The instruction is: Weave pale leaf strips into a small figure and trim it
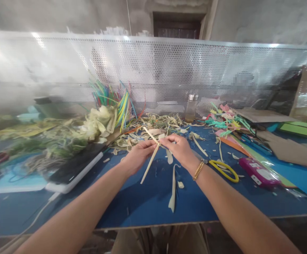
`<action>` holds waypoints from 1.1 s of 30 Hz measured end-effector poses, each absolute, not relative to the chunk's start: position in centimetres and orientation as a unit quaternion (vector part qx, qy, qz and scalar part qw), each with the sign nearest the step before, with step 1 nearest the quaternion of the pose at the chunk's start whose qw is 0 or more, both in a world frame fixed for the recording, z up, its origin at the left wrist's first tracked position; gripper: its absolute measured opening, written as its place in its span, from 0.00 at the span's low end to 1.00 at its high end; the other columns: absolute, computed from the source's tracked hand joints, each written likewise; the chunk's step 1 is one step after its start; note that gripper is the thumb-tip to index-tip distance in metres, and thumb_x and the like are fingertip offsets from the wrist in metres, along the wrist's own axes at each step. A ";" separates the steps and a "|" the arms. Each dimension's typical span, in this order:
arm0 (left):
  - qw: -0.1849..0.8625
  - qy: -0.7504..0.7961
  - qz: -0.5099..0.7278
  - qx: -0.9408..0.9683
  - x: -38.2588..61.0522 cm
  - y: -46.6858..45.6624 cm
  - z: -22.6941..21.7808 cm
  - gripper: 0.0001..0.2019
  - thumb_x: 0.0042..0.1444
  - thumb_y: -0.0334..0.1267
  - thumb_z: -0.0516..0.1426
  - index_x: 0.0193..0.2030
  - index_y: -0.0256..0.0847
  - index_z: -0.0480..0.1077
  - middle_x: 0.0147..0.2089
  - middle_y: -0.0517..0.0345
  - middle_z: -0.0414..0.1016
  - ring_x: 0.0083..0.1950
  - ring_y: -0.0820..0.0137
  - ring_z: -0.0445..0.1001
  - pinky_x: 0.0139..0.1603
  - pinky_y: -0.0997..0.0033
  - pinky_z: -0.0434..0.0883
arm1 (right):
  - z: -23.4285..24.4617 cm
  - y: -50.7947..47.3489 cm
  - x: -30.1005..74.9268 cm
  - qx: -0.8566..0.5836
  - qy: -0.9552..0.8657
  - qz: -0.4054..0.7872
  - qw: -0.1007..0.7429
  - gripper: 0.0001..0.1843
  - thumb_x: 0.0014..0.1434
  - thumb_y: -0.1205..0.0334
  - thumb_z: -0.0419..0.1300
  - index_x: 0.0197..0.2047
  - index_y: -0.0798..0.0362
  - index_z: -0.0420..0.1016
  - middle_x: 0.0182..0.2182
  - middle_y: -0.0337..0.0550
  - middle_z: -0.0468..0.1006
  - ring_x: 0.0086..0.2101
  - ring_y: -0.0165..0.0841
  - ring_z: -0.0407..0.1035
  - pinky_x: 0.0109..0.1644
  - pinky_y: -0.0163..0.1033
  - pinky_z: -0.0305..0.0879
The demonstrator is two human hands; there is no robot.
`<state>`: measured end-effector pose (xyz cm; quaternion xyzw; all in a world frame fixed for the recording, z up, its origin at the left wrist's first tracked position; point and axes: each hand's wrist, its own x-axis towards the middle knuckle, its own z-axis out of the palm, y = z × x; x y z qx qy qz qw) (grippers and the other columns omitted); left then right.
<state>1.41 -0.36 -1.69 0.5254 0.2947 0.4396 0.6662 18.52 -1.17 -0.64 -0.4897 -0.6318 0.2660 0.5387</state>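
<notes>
Above the middle of the blue table, my left hand [143,154] and my right hand [176,146] meet with fingertips pinched. Between them are pale dried plant strips [150,164], crossed where the fingers come together. One strip slants down toward me and another points up to the left. My right fingers also grip the strips near the crossing, with a pale scrap hanging beneath. On the table below lies a loose pale husk strip [173,190] beside a small scrap [180,185]. Scissors with yellow handles [224,170] rest by my right wrist, their blades partly hidden.
At left a phone or tablet [75,171] lies with a cable. Behind are dried leaves [100,121], coloured stems [124,106] and a glass bottle [191,107]. A purple case [259,172] and cardboard sheets [293,150] lie right. A perforated metal panel [169,67] stands behind.
</notes>
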 end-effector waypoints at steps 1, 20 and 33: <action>0.663 0.300 0.443 0.524 1.4 -0.4 -1.6 0.08 0.47 0.40 0.66 0.30 0.38 0.76 0.29 0.60 0.74 0.31 0.75 0.68 0.36 0.75 0.65 | -0.8 -1.3 18.2 -0.477 -0.614 0.313 0.545 0.12 0.50 0.50 0.65 0.26 0.49 0.77 0.26 0.39 0.75 0.30 0.33 0.68 0.37 0.40 0.63; 0.630 0.316 0.438 0.557 1.3 -0.5 -1.1 0.04 0.45 0.35 0.66 0.26 0.39 0.76 0.26 0.61 0.73 0.30 0.73 0.67 0.37 0.72 0.63 | -0.8 -2.3 16.1 -0.401 -0.492 0.438 0.637 0.13 0.42 0.57 0.67 0.19 0.52 0.67 0.20 0.32 0.66 0.25 0.27 0.58 0.34 0.36 0.58; 0.641 0.300 0.471 0.527 1.0 -0.5 -1.1 0.11 0.44 0.36 0.68 0.34 0.40 0.73 0.28 0.61 0.75 0.28 0.75 0.71 0.33 0.75 0.66 | -1.4 -1.2 17.2 -0.426 -0.481 0.409 0.648 0.16 0.46 0.50 0.67 0.21 0.52 0.70 0.20 0.33 0.66 0.24 0.27 0.57 0.30 0.35 0.55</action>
